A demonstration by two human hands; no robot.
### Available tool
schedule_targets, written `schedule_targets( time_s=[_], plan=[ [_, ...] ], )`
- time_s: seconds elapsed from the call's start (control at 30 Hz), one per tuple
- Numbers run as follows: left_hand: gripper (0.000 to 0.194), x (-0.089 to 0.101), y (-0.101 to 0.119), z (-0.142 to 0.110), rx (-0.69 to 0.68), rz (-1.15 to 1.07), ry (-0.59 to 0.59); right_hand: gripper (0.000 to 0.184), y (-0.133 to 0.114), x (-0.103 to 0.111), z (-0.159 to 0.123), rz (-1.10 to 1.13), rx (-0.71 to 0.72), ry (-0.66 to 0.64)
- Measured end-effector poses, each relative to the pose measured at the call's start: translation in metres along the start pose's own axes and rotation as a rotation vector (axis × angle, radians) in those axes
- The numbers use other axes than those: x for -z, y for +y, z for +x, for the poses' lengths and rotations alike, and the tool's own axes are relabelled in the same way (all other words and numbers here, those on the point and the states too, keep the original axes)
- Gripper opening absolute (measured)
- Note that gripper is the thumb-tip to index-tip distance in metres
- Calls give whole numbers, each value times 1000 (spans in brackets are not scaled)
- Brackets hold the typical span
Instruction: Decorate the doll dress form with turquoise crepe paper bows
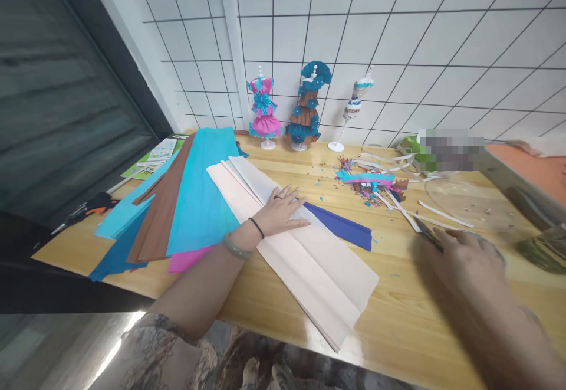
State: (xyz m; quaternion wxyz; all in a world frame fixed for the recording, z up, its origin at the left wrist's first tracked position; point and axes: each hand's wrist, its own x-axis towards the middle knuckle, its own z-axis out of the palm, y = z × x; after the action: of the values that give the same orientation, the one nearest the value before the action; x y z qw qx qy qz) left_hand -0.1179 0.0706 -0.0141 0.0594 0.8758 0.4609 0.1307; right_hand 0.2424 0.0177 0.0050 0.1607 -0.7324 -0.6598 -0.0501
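Note:
Spread flat, my left hand [283, 208] presses on folded sheets of pale pink crepe paper [318, 272] that lie slantwise on the table. A strip of dark blue crepe paper [342, 225] sticks out from under their right side. Off to the right, my right hand [464, 263] is closed around a dark, slim, pointed tool [428, 233]; motion blur hides its exact kind. White paper strips [404, 210] lie just beyond its tip. Left of my left hand, turquoise [203, 189], brown [163, 201] and pink [188, 260] crepe sheets overlap.
Three small dress forms stand along the tiled wall: one in pink ruffles [266, 124], one in brown and teal [305, 112], one in a wrap [358, 98]. A pile of paper scraps [369, 183] sits mid-right. A black tool with orange parts [95, 204] lies far left.

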Motion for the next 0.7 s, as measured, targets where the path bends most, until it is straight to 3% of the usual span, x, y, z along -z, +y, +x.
schedule_targets(
  time_s=[0.1,0.2,0.27,0.4,0.53,0.7],
  plan=[
    [67,1,1,0,-8,-2,20,32,-31,3,-20,133,146,-44],
    [65,2,2,0,-18,8,31,40,-67,-2,-40,440,101,-309],
    [65,3,2,0,-24,18,34,47,-85,-7,-48,488,129,-406],
    [64,4,2,0,-40,37,64,41,-95,-10,-50,515,158,-510],
    [60,5,1,1,-74,37,136,35,-81,-6,-44,651,39,-473],
    [58,8,4,1,-142,36,210,31,-71,-12,-42,517,25,-315]
  ],
)
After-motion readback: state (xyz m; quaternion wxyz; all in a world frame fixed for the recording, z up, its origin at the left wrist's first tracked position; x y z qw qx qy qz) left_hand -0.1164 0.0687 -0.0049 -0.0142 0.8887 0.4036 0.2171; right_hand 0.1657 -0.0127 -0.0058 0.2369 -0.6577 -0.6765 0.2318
